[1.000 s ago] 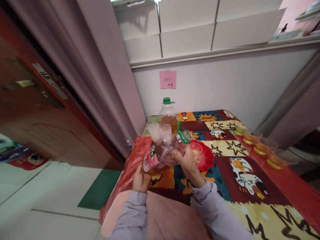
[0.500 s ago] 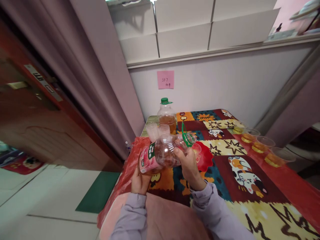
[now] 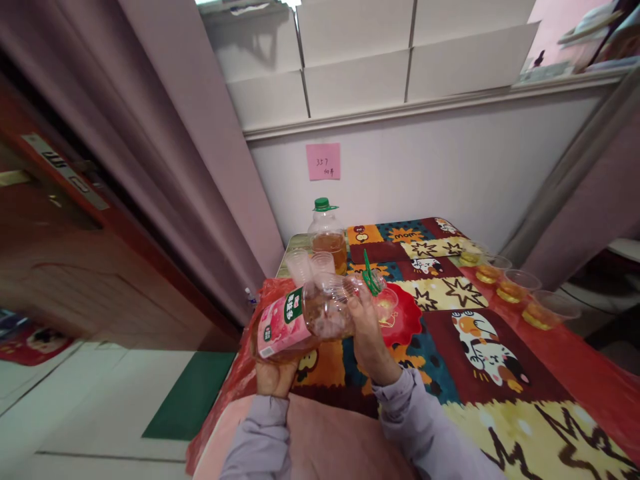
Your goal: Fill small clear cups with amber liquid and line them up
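A large clear plastic juice bottle [image 3: 327,313] with a pink label lies tilted in the air, its open mouth pointing right and its green cap ring strap standing up. My left hand [image 3: 277,377] cups the bottle's base from below. My right hand [image 3: 367,333] is wrapped round it near the neck. Under the mouth is a red scalloped plate [image 3: 413,320]. On that plate stands a clear plastic cup [image 3: 388,308], partly hidden by the bottle neck; some yellowish liquid seems to show in it. Amber liquid is inside the bottle.
Behind, a green-capped bottle [image 3: 330,247] of amber liquid stands beside stacked clear cups [image 3: 300,267]. Several cups of yellow liquid [image 3: 517,287] line the table's right side. A patterned mat [image 3: 450,373] and red plastic sheet [image 3: 590,367] cover the table. A wooden door [image 3: 100,287] is at left.
The bottle's base has shifted left and slightly down with my left hand, and its label now faces me more. My right hand has moved slightly left with the neck.
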`<state>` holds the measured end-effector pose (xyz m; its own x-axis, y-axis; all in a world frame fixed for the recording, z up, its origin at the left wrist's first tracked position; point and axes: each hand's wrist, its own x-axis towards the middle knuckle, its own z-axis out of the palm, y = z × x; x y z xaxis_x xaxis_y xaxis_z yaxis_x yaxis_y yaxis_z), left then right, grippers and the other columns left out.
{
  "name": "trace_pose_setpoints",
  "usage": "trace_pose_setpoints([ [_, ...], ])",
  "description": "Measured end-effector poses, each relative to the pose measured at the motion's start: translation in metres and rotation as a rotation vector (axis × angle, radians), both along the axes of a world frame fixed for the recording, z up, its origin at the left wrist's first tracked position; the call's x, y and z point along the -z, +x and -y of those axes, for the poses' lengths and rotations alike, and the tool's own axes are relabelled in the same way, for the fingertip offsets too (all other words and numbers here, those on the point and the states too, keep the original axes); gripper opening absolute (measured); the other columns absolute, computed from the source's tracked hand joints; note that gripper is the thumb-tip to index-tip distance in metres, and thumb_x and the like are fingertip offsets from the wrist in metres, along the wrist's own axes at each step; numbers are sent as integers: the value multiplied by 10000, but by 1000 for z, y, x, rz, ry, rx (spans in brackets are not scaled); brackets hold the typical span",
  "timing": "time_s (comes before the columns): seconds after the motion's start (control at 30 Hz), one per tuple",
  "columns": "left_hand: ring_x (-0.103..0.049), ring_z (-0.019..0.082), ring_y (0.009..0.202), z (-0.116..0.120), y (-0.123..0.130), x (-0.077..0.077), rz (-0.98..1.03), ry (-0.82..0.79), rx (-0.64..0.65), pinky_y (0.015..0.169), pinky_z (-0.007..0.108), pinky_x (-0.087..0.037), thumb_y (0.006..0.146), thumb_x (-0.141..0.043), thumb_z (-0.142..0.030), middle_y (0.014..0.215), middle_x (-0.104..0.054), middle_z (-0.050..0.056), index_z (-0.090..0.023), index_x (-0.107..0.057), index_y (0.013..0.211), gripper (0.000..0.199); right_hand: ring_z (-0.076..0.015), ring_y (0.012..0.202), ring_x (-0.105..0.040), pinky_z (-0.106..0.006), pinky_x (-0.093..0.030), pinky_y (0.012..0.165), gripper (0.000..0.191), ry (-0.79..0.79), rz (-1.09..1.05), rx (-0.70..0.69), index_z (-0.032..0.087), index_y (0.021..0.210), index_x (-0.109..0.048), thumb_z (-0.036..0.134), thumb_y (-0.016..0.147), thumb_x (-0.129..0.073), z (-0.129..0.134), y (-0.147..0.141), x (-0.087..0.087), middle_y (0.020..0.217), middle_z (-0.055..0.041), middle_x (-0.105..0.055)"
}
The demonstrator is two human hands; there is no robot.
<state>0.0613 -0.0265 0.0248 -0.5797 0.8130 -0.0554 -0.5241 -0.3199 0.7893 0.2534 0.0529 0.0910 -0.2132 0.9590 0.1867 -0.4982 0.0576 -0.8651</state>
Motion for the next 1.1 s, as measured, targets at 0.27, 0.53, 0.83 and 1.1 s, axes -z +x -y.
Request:
trace_pose_setpoints([
  [0.27, -494, 396, 1681, 6, -22, 21, 44, -62, 35, 1235, 610, -573, 992, -695, -790, 1757, -618, 6, -445, -812, 1400, 547, -361, 1392, -745, -502, -643, 1176, 703, 65, -22, -96, 285, 1391, -788, 852, 991, -674, -2, -6, 10, 1486, -112, -787],
  [0.53, -528, 388, 1660, 7, -23, 16, -1, -123, -6, 1218, 620, -590, 988, -698, -802, 1690, -680, 37, -411, -788, 1408, 581, -350, 1484, -685, -534, -524, 1313, 790, 17, -2, -9, 266, 1468, -743, 877, 970, -690, -5, -4, 16, 1544, -122, -758],
  [0.83, -550, 366, 1646, 1, -10, 1, -42, -202, -85, 1204, 590, -615, 968, -674, -821, 1606, -745, -37, -471, -807, 1304, 503, -328, 1553, -639, -508, -481, 1354, 853, -6, -48, 39, 269, 1503, -709, 910, 940, -697, -12, -7, 20, 1607, -127, -725],
  [1.1, -610, 363, 1594, 2, -10, -8, -201, -201, -9, 1176, 640, -622, 1033, -542, -832, 1633, -726, -52, -517, -753, 1403, 530, -334, 1496, -680, -555, -541, 1299, 760, -113, -96, 54, 291, 1421, -739, 861, 920, -771, -15, -9, 31, 1561, -117, -737],
])
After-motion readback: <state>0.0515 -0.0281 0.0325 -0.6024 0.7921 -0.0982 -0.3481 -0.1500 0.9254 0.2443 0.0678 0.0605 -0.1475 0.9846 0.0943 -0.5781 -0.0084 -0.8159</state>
